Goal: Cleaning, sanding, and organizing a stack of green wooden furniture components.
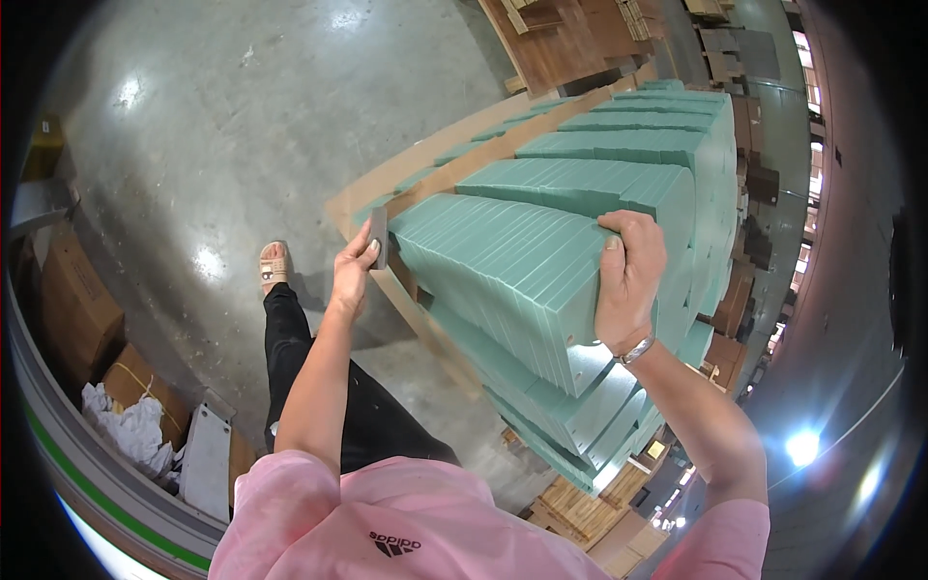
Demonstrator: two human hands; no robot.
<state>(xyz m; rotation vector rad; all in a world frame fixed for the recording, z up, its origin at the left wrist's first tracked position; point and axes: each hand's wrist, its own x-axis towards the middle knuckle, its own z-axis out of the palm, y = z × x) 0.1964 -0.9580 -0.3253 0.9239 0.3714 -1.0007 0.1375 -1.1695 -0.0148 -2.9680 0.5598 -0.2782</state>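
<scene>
Gripping a block of thin pale-green flat sheets from both ends, the person presses it together at the near end of a tall stack of the same green sheets. The left hand lies flat against the block's left face, holding a small grey flat piece pinched between thumb and fingers against that face. The right hand, with a metal wristband, clasps the block's right side, fingers curled over its top edge. A brown cardboard sheet lies under the stack at the left. Farther left is a grey polished concrete floor; cardboard boxes sit at the far left.
</scene>
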